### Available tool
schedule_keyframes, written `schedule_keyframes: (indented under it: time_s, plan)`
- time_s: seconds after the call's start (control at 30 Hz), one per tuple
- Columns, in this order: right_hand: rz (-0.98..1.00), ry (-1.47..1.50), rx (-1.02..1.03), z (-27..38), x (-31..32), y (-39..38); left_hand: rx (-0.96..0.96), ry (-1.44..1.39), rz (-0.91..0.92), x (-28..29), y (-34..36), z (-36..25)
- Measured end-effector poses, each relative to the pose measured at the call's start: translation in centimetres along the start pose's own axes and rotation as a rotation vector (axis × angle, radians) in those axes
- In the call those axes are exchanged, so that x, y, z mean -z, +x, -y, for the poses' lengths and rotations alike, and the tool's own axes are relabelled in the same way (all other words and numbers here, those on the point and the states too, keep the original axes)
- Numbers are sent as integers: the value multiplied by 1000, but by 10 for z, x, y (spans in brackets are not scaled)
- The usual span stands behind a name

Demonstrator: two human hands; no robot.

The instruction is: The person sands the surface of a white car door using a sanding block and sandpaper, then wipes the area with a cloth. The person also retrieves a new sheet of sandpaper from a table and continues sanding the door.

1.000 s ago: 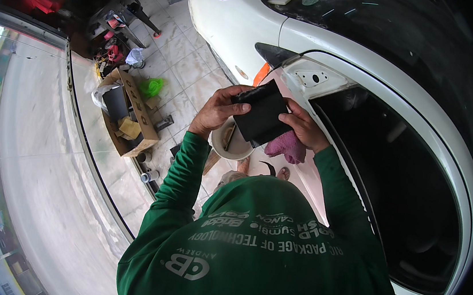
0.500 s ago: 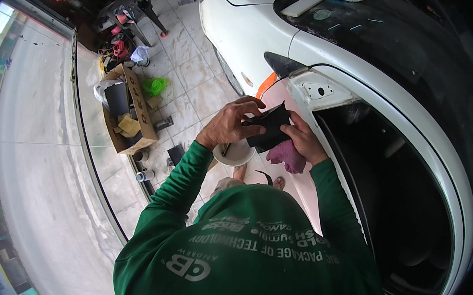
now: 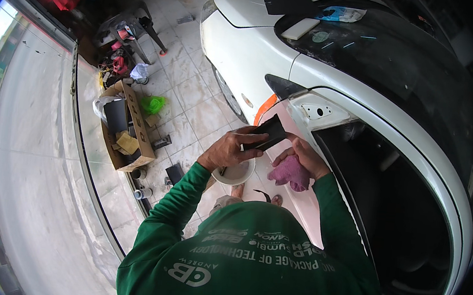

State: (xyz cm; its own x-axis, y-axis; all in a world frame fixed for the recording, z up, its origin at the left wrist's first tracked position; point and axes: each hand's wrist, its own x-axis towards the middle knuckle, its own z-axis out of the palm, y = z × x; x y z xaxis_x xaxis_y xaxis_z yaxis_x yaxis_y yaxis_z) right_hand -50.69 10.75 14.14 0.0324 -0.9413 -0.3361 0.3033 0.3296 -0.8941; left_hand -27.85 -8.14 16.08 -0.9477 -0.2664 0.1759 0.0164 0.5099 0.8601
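In my left hand (image 3: 230,150) is a folded dark sheet that looks like black sandpaper (image 3: 270,132), gripped between thumb and fingers. My right hand (image 3: 308,158) is closed around a pink cloth (image 3: 291,174), with its index finger reaching to the sheet's right edge. Both hands are in front of the pale pink car door (image 3: 306,208). A white bucket (image 3: 240,174) is below my left hand, partly hidden by it.
The white car (image 3: 247,48) fills the right side, its door window dark. Orange tape (image 3: 265,108) marks the door's front edge. Another black sheet (image 3: 289,4) and a white block (image 3: 300,28) rest near the windshield. A cardboard box (image 3: 136,131) stands on the tiled floor, left.
The black sheet has been folded smaller and shifted into my left hand. My right hand has loosened from it and drawn down around the pink cloth. The view has shifted slightly.
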Motion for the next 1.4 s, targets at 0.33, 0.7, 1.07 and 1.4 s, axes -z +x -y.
schedule_keyframes:
  time_s: [0.33,0.7,1.07,1.4]
  plan:
    - [-362,-278,281,-8,-35,26,137,-340,-6,-39,-11,0]
    - [-114,-821,77,71,-20,34,154,-789,-214,-69,-9,28]
    - [-494,-1850,188,246,41,8,323,-721,-377,-106,20,51]
    - [-332,-1922,393,224,93,59,152,423,-632,-152,103,77]
